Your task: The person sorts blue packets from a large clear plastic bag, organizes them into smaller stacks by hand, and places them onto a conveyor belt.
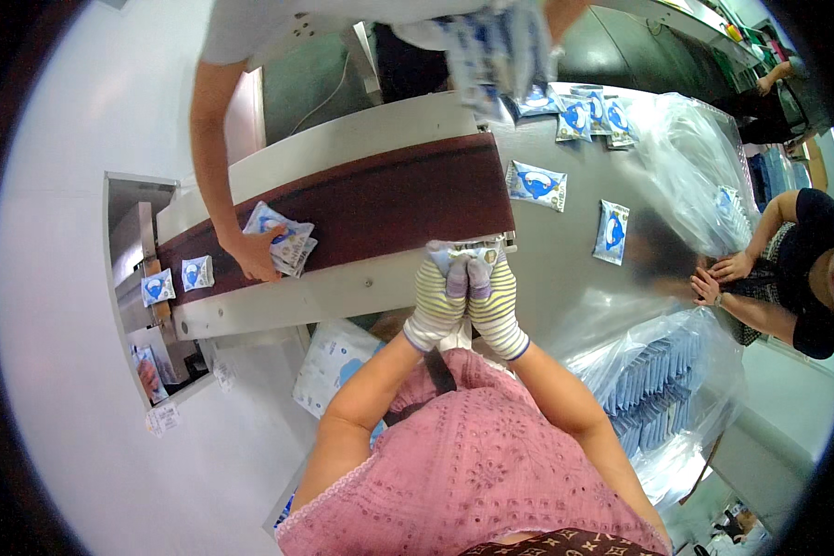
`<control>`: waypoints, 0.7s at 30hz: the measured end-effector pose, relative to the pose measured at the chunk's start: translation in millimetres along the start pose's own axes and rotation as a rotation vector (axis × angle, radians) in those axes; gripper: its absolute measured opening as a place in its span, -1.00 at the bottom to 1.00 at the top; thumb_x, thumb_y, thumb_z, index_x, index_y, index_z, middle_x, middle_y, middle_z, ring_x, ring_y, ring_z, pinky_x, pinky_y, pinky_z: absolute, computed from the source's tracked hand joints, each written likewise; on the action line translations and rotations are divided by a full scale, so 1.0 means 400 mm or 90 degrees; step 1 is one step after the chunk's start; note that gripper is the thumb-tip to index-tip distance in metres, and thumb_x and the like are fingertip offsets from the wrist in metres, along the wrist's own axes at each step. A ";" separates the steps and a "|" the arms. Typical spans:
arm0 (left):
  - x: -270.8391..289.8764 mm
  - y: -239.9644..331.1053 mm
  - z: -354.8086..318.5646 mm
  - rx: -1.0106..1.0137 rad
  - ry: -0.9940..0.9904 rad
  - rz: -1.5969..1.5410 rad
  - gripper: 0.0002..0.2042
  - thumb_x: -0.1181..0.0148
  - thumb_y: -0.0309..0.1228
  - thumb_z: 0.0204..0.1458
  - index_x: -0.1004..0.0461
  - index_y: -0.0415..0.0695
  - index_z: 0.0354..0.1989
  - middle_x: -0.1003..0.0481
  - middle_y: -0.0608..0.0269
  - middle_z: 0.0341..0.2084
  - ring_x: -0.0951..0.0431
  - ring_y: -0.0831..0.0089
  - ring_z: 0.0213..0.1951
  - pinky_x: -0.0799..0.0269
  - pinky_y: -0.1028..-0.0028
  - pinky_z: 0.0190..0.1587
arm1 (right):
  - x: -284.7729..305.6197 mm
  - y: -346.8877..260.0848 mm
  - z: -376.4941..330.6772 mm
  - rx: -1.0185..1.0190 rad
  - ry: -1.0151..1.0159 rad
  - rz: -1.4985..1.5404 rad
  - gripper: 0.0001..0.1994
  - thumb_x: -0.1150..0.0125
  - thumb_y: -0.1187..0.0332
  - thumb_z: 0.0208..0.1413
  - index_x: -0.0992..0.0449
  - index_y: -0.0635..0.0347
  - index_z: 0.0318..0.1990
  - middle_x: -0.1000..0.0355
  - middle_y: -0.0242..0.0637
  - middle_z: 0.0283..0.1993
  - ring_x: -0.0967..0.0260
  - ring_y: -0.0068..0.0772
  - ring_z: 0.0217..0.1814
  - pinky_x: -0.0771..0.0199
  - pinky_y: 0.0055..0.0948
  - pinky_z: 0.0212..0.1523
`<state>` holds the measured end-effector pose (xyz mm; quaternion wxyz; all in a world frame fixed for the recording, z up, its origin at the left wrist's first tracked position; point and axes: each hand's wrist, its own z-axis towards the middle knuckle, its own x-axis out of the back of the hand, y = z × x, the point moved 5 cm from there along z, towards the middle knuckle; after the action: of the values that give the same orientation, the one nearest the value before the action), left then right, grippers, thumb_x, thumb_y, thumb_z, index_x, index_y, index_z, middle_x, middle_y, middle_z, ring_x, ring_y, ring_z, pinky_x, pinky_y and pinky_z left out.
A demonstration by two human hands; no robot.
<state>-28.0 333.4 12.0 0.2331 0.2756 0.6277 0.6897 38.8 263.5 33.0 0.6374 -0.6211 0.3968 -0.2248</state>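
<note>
My left hand (437, 298) and my right hand (497, 298), both in yellow-and-white striped gloves, meet at the near end corner of the dark red conveyor belt (389, 195). Between them they grip a small white-and-blue packet (468, 252), seen edge-on; whether it is one packet or a stack I cannot tell. My thumbs lie side by side against its near edge. Beyond the belt's end, a loose packet (537, 185) lies on the metal table (565, 250), and another packet (612, 232) rests farther right.
Across the belt, a co-worker's hand (255, 252) grips packets (285, 243) on it. Two packets sit near the wall opening (120, 222). A filled clear bag (663, 371) stands at right, below another co-worker's hands (718, 278). A second plastic bag (686, 167) lies beyond.
</note>
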 end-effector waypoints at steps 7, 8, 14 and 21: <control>-0.010 0.002 0.007 0.021 0.014 -0.018 -0.65 0.01 -0.10 0.15 -0.36 -0.19 -0.25 -0.47 0.21 -0.49 -0.45 0.46 -0.43 -0.36 0.44 -0.36 | 0.009 -0.018 0.011 -0.016 -0.018 -0.056 -0.59 0.01 0.03 0.19 -0.42 0.26 -0.18 -0.44 -0.36 -0.34 -0.33 -0.56 -0.32 -0.36 -0.53 -0.26; -0.013 -0.002 0.007 0.033 0.000 -0.036 -0.64 0.01 -0.08 0.15 -0.37 -0.19 -0.25 -0.48 0.22 -0.48 -0.45 0.47 -0.43 -0.37 0.46 -0.35 | 0.021 -0.002 0.011 -0.030 -0.002 -0.084 -0.58 0.01 0.01 0.18 -0.45 0.27 -0.23 -0.45 -0.35 -0.37 -0.33 -0.56 -0.35 -0.35 -0.53 -0.30; -0.030 -0.041 0.007 0.141 -0.001 -0.172 -0.55 0.12 0.02 0.17 -0.44 -0.17 -0.23 -0.48 0.29 -0.38 -0.43 0.56 -0.36 -0.37 0.51 -0.27 | 0.077 0.082 0.014 -0.148 0.031 -0.089 -0.53 0.14 -0.04 0.23 -0.49 0.22 -0.34 -0.43 -0.40 -0.48 -0.29 -0.64 -0.44 -0.33 -0.54 -0.41; -0.074 -0.034 0.015 0.107 -0.062 -0.079 -0.61 0.08 -0.06 0.18 -0.35 -0.20 -0.17 -0.48 0.21 -0.32 -0.47 0.45 -0.28 -0.38 0.44 -0.20 | 0.121 0.081 0.014 -0.094 0.047 -0.107 -0.53 0.19 -0.03 0.24 -0.37 0.29 -0.16 -0.43 -0.26 -0.35 -0.35 -0.50 -0.37 -0.39 -0.46 -0.35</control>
<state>-2.3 319.4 -3.8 0.2815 0.2880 0.6871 0.6048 64.8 233.2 -9.8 0.5539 -0.6885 0.3820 -0.2705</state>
